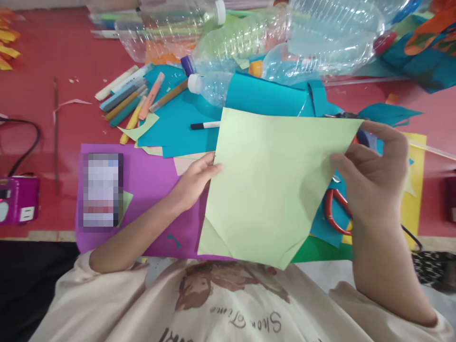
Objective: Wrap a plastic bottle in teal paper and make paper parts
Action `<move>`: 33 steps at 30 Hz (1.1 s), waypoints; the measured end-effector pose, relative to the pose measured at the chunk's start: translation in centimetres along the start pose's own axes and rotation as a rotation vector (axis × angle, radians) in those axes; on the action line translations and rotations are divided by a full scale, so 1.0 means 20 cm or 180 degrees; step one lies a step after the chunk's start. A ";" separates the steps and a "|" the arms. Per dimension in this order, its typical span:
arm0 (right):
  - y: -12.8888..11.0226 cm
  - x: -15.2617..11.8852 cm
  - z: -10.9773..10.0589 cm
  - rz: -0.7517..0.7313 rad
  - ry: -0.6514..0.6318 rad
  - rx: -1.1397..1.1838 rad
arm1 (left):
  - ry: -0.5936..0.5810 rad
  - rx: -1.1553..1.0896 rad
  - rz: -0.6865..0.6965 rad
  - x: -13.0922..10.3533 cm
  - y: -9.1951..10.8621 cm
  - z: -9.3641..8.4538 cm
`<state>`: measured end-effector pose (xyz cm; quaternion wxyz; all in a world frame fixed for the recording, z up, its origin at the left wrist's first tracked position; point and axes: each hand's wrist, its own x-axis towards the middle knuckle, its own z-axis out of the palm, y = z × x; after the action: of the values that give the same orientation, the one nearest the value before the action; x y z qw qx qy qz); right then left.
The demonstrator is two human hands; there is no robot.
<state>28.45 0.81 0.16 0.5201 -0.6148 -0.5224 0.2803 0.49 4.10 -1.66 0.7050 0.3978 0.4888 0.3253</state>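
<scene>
Head view: the left hand (195, 181) pinches the left edge of one pale-green paper sheet (270, 185), the right hand (379, 175) its upper-right corner, above the near edge of the red desk (74, 126). Light, even tension should prevent creases. One rectangular phone (101, 190) and one red looped handle (328, 210) flank it.

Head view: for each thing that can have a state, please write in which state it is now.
Green sheet: held up, lower corners creased
Left hand: grip closed on the sheet's left edge
Right hand: grip closed on its upper right
Phone: face up, screen lit, content blurred
White-capped bottle: lying, capped
Markers: lying loosely grouped
Scissors: partly hidden, open or shut unclear
</scene>
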 end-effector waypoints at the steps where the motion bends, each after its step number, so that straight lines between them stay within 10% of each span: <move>1: 0.01 0.01 -0.01 -0.0117 -0.0053 -0.0282 | -0.0184 -0.0033 -0.0047 -0.01 -0.01 0.00; 8: -0.08 0.00 0.07 -0.1913 -0.0536 -0.2389 | -0.0539 -0.0038 -0.0394 -0.05 -0.02 0.01; 12: -0.16 -0.04 0.23 -0.2049 -0.1887 -0.2194 | -0.0611 0.0067 -0.0530 -0.07 -0.03 0.02; 16: -0.16 -0.05 0.34 -0.1966 -0.2357 -0.2230 | -0.0754 0.0148 -0.0535 -0.08 -0.01 0.01; 26: -0.20 -0.03 0.25 -0.1743 -0.2323 -0.2510 | -0.0372 0.0923 0.0248 -0.11 0.00 -0.03; 33: -0.24 -0.06 0.23 -0.2040 -0.2181 -0.2494 | -0.0790 0.1027 0.0423 -0.10 -0.01 -0.03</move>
<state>22.40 0.83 3.05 0.1160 -0.4475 -0.8832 0.0786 -0.60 2.44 -1.12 0.6640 0.5738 0.4167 0.2371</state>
